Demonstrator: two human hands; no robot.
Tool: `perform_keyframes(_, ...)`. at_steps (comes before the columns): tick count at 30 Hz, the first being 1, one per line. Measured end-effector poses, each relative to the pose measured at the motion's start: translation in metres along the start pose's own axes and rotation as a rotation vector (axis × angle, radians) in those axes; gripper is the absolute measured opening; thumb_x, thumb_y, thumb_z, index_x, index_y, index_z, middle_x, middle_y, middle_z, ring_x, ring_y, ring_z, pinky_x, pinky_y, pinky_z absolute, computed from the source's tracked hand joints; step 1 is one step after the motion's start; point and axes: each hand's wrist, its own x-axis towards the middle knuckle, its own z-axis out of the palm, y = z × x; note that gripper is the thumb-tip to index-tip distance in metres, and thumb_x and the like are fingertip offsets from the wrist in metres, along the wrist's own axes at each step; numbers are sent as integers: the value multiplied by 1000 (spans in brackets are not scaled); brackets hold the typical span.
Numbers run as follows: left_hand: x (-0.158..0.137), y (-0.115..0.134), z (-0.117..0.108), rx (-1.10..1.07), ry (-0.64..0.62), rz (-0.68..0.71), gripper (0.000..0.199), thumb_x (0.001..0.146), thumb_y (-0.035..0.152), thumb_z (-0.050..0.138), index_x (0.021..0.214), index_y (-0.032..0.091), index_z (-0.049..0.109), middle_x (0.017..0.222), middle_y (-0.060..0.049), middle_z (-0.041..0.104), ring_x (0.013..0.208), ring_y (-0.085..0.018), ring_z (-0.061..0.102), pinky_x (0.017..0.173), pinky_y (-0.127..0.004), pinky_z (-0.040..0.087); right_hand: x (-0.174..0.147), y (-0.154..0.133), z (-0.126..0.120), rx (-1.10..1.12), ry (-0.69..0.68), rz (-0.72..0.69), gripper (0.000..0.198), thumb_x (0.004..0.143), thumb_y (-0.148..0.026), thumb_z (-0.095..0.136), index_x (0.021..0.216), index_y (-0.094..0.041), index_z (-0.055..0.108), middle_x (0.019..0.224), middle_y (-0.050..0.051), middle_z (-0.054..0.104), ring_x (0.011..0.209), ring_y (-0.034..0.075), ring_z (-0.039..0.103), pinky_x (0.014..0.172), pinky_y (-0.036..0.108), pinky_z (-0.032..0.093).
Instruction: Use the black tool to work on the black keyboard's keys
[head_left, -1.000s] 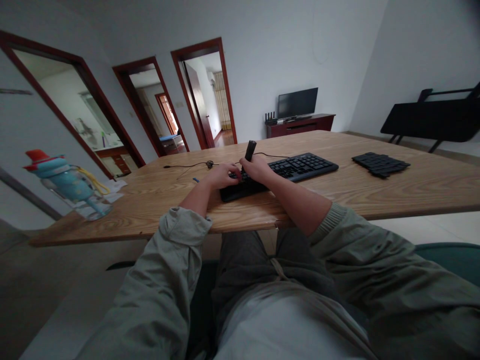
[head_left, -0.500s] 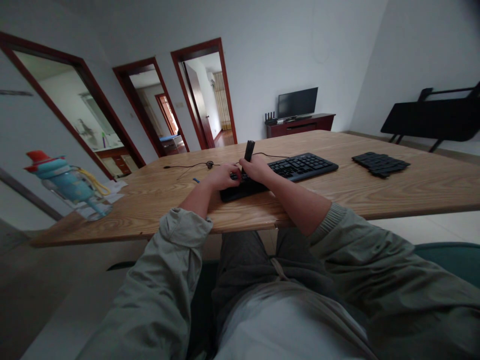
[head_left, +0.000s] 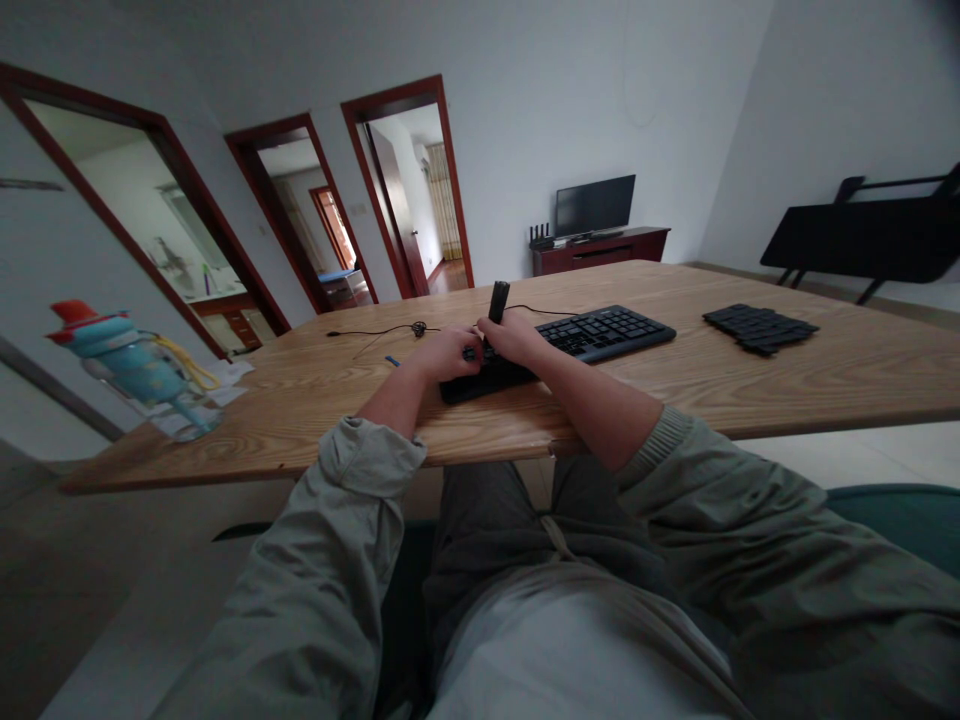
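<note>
A black keyboard (head_left: 619, 335) lies on the wooden table (head_left: 360, 400). The right hand (head_left: 517, 337) is wrapped around a black stick (head_left: 499, 298) that points up near the keyboard's left end. The left hand (head_left: 448, 355) is just beside it, with curled fingers; I cannot tell if they pinch anything. Flat black pieces (head_left: 760, 328) lie to the right of the keyboard. A blue bottle (head_left: 139, 368) is far to the left.

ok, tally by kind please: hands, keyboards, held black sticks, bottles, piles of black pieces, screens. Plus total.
Hands: 2 (left hand, right hand)
Keyboard: 1
Black stick-like object: 1
Bottle: 1
Pile of black pieces: 1
Screen: 1
Total: 7
</note>
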Motion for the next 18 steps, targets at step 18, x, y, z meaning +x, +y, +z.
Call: perform_keyframes(18, -4, -2, -2, 14, -76, -121, 15, 72, 18, 61, 82, 18, 72, 90, -4, 70, 83, -17, 62, 78, -27, 50, -16, -9, -36, -97, -207, -264, 35, 89, -46, 53, 91, -14, 69, 90, 10, 71, 80, 20, 61, 74, 27, 45)
